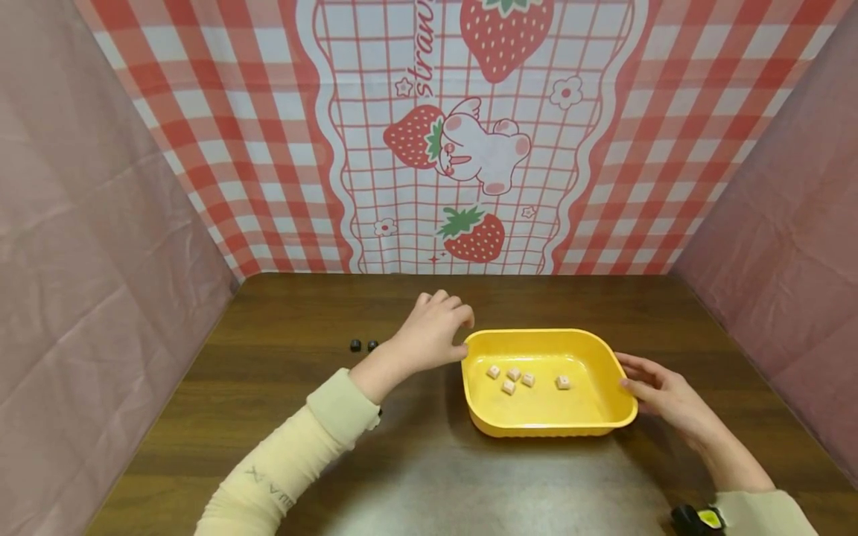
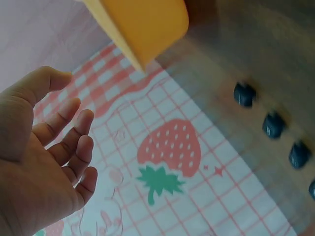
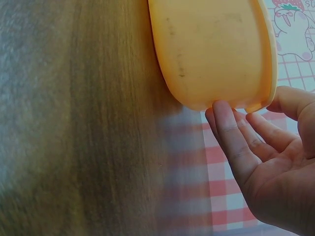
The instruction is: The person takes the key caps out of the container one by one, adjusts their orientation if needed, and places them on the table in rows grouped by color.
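A yellow plastic basin (image 1: 543, 411) holds several small, pale, blocky pieces (image 1: 563, 383) with dark marks on top. My right hand (image 1: 660, 391) holds the basin's right end, thumb at the rim and fingers against the outside. In the right wrist view, those fingertips (image 3: 224, 113) touch the basin's outer surface. Beside the left rim is my left hand (image 1: 436, 331), its fingers loosely bent. The left wrist view shows its palm with nothing in it and a gap to the basin.
Small black pieces (image 1: 355, 345) sit on the wooden table (image 1: 302, 313) left of the basin, partly hidden by the left arm; several appear in the left wrist view (image 2: 273, 125). A strawberry-print cloth (image 1: 469, 149) hangs behind, with pink cloth (image 1: 100, 260) at the sides.
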Tool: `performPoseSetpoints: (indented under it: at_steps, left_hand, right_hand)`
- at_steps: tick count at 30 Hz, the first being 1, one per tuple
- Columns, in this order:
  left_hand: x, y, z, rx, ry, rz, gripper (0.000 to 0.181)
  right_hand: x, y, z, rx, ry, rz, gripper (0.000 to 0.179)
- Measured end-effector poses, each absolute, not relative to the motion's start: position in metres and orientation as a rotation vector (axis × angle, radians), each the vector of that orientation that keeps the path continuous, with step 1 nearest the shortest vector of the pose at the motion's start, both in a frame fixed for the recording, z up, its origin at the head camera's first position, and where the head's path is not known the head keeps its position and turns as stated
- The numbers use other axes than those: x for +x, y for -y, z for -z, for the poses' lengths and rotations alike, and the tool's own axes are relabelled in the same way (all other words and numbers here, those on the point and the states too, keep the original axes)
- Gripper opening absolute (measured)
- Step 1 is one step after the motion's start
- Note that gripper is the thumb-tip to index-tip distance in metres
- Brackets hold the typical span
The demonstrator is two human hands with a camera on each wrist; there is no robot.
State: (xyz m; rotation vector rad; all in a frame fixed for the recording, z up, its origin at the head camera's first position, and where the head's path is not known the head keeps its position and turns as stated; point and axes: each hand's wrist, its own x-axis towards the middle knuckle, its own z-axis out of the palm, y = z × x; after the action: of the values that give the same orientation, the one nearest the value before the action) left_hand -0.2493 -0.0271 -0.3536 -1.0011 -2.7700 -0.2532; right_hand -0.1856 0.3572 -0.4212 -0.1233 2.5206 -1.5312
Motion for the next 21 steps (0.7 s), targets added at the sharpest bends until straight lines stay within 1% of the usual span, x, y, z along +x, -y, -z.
performPoseSetpoints:
  at_steps: [13, 16, 21]
  left_hand:
    - [-0.253, -0.013, 0.381, -1.155, 2.813, 0.137, 0.041]
    - [-0.256, -0.019, 0.387, -1.196, 2.799, 0.086, 0.04]
    - [-0.26, -0.027, 0.397, -1.25, 2.775, -0.055, 0.035]
  right_hand:
    - [-0.185, -0.358, 0.423, -0.148, -2.518, 1.542, 0.062]
    - [-0.185, -0.357, 0.423, -0.139, -2.513, 1.549, 0.062]
    - [-0.185, -0.358, 0.422, -0.134, -2.514, 1.545, 0.063]
